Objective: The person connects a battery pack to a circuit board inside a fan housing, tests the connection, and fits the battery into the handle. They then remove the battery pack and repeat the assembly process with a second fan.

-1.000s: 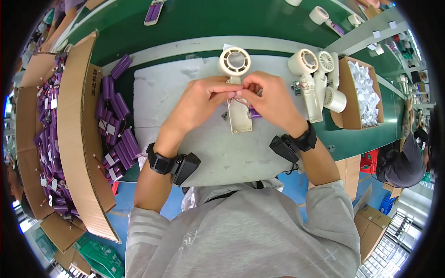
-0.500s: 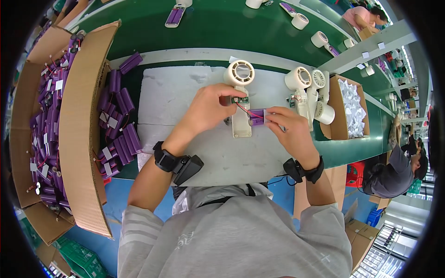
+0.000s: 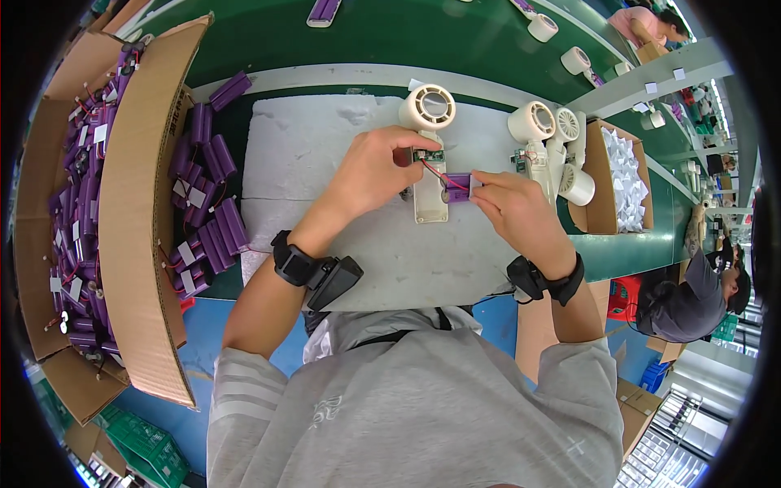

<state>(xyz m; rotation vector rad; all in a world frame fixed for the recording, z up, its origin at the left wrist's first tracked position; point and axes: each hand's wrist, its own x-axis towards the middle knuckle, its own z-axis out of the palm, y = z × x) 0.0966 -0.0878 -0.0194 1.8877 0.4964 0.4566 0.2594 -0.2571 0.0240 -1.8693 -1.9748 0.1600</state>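
Far left of the fingers of the left hand (image 3: 368, 167), has a tall box (image 3: 138, 211) full of purple batteries (image 3: 79, 203) and, nearer those fingers, a heap of loose cells (image 3: 215, 244) beside the foam mat (image 3: 293, 146). With the left hand, pinches at the green board (image 3: 429, 155), index across its top and thumb near its lower left. Cannot tell, past the fingers, whether seated or merely held in place. Directly below the left fingertips, shows the handle (image 3: 431, 210) of the fan (image 3: 428, 189), open and uncovered. Just right of the same fingertips, shows wires (image 3: 437, 174) running between board and battery (image 3: 458, 185), so apparently connected already. With the right hand (image 3: 514, 205), grips the battery by its right end between thumb and fingers, holding it crosswise, mostly outside the handle: not yet inside, judging by this view. Beyond the right fingers, has other fans (image 3: 531, 122) grouped together, then a carton (image 3: 598, 171) of white pieces (image 3: 626, 183), apart from both hands.
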